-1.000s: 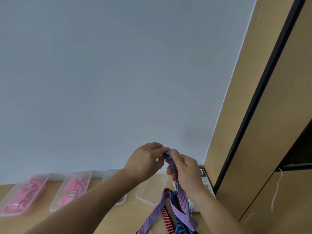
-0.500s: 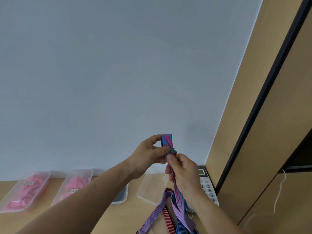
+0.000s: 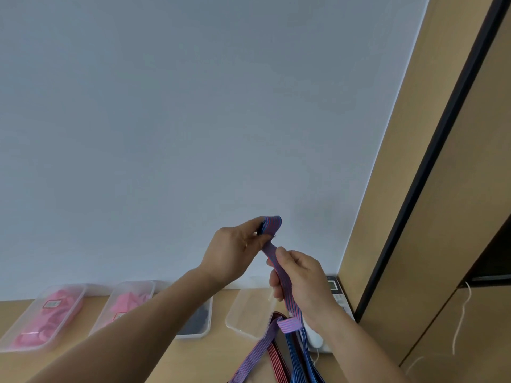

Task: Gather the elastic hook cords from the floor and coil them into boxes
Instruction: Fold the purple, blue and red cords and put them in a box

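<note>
- Our left hand (image 3: 237, 244) is pinching the folded top of a purple striped elastic cord (image 3: 272, 225) between thumb and curled fingers, raised in front of the pale wall (image 3: 193, 120).
- Our right hand (image 3: 301, 280), just below and to the right, is gripping the same cord, its thumb pressing on the band and its fingers curling round it; a short stretch is running straight between the two hands.
- Under the right hand the cord is looping and hanging toward the bottom edge, beside a red striped cord (image 3: 278, 363) and a blue striped cord (image 3: 296, 352).
- Behind them an empty clear box (image 3: 235, 319) is sitting on the wooden surface (image 3: 215, 355), near the wall.
- Leftward we are seeing a box with dark contents (image 3: 197, 320), partly hidden by our left forearm (image 3: 143, 327), then a nearer pink box (image 3: 127, 302) and a far-left pink box (image 3: 41, 316), both labelled.
- A keypad device (image 3: 336, 293) is lying by our right wrist, at the foot of a wooden cabinet (image 3: 470, 203), where a white string (image 3: 460, 322) is hanging.
</note>
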Demonstrator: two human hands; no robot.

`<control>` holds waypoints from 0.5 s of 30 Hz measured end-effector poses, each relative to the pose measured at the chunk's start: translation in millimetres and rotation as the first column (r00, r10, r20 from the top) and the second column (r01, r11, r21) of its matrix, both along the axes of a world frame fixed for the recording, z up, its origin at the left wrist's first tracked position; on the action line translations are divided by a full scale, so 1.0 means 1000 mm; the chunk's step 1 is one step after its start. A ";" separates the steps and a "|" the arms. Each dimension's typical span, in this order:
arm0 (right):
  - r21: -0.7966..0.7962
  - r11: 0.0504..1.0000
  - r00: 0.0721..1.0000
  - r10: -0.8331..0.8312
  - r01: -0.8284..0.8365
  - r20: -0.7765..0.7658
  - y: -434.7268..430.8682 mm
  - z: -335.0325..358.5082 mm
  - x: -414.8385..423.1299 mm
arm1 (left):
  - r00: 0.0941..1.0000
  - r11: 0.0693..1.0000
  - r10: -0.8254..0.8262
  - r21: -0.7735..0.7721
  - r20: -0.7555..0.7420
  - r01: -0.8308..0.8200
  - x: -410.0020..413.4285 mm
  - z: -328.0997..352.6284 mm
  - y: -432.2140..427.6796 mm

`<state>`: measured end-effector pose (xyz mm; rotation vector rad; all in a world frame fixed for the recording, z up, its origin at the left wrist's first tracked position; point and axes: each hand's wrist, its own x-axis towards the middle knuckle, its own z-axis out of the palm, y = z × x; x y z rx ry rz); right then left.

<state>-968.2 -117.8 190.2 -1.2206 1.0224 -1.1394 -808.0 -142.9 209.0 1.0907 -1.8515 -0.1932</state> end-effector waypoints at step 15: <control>-0.077 0.996 0.988 -0.027 0.039 0.150 0.004 0.003 0.002 | 0.949 0.966 -0.112 0.192 -0.294 0.173 -0.002 -0.015 0.007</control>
